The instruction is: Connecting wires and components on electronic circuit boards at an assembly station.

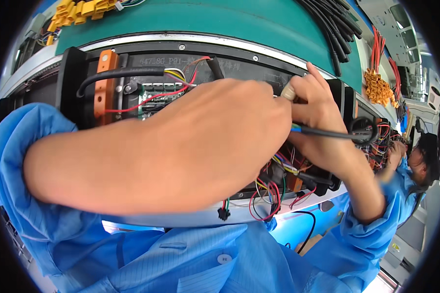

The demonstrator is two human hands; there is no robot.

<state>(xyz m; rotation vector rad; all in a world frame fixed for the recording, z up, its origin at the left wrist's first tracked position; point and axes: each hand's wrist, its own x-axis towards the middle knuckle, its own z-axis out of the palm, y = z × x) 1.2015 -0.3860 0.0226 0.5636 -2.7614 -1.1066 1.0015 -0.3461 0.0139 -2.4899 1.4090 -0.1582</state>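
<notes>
Over a black tray-like housing (234,54), my two hands meet. My left hand (244,117) shows only its back; the fingers curl down out of sight, and what they grip is hidden. Beside it my right hand (318,105) is closed, its fingers bent toward the left one, with one finger raised. A pale fingertip cover (288,92) shows between them. A black sheathed cable (330,133) crosses the right hand, its blue and green wire ends running in behind the left hand. Thin coloured wires (291,167) lie below the hands, and a circuit board (156,90) is partly covered by my left arm.
An orange bracket (105,88) and another black cable (122,74) sit at the housing's left. A green mat (205,19) lies behind, with black sleeved cables (327,29) on it. Yellow connectors (83,10) are heaped far left. Another person (418,166) works at the right.
</notes>
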